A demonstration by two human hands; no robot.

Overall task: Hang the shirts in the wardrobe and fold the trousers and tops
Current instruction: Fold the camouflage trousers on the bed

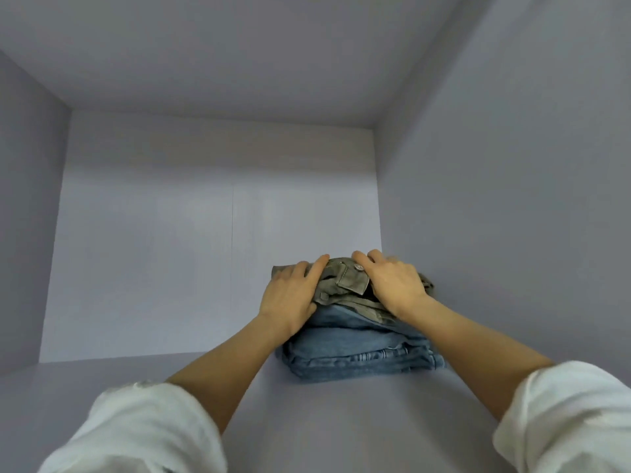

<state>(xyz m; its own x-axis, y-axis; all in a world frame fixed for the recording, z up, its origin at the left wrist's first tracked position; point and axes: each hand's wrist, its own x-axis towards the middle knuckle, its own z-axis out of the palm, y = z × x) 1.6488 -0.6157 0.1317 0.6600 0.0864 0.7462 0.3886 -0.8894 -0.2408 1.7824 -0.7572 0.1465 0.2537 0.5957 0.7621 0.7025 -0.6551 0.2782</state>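
Note:
A folded pair of olive-green trousers (345, 279), with a metal button and a pocket flap showing, lies on top of folded blue jeans (362, 353). The stack sits on a wardrobe shelf (205, 373), near its right wall. My left hand (290, 295) rests flat on the left side of the olive trousers, fingers straight. On their right side lies my right hand (392, 281), its fingers stretched over the top. Both forearms reach in from white rolled sleeves.
The wardrobe compartment is pale lilac-grey, with a back panel (218, 233), a left wall (30, 233), a right wall (512, 199) and a top panel (239, 56). The bare shelf stretches left of the stack.

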